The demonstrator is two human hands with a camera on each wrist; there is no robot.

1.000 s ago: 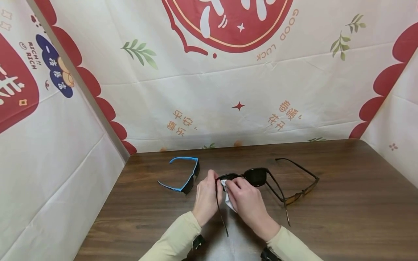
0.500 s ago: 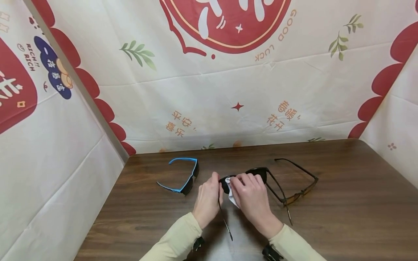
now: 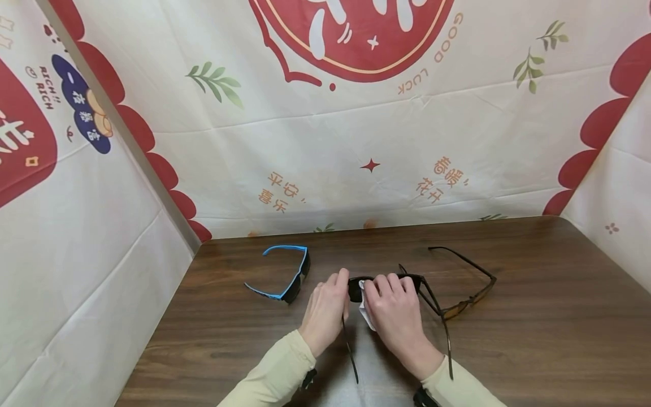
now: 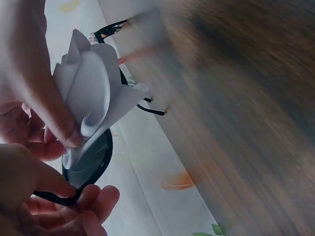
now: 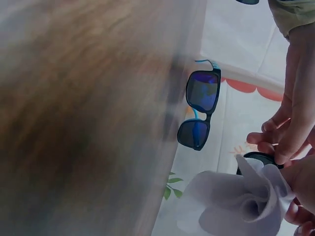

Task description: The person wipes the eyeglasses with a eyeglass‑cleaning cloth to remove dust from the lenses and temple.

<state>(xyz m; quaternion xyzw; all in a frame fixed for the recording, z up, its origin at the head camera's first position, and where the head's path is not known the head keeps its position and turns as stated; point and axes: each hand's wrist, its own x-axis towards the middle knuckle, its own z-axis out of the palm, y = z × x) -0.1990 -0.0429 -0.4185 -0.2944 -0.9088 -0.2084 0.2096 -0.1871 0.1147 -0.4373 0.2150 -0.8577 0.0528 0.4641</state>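
Observation:
Black sunglasses are held up over the table in both hands. My left hand pinches their left end between thumb and fingers, near the rim of one lens. My right hand grips a white cloth against that lens, its fingers covering the bridge and much of the other lens. In the left wrist view the bunched cloth hides part of the frame. Loose folds of cloth hang from my right hand in the right wrist view. Both temples of the sunglasses are unfolded.
Blue-and-black sunglasses lie unfolded to the left on the brown wooden table. Dark-framed glasses with amber lenses lie at the right, partly behind the held pair's temple. A white printed curtain stands behind the table.
My right hand has shifted right with the cloth, and its fingers now cover more of the bridge and right lens. The held sunglasses have tilted, while the other glasses stay put.

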